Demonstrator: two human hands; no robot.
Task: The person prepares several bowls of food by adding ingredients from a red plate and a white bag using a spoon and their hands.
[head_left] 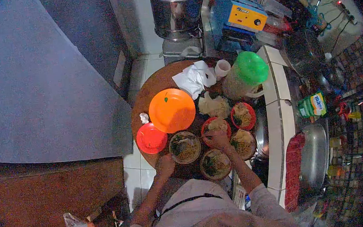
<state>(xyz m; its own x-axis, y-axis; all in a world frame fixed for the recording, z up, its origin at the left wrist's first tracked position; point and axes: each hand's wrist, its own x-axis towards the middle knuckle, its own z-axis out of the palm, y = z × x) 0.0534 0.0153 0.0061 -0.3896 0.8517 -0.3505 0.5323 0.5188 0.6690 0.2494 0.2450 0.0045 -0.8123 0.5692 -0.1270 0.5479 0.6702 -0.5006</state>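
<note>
Our left hand (pixel 165 164) rests, fingers curled, at the round tabletop's (pixel 151 87) edge beside a filled bowl (pixel 185 147). Our right hand (pixel 217 139) pinches food, we judge, above the red bowl (pixel 215 125). Portioning seems under way; next calls for an accurate drop into a bowl.

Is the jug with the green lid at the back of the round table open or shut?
Shut: the green lid sits squarely over the top of the jug, which stands upright on the round table. How full it is cannot be told.
</note>
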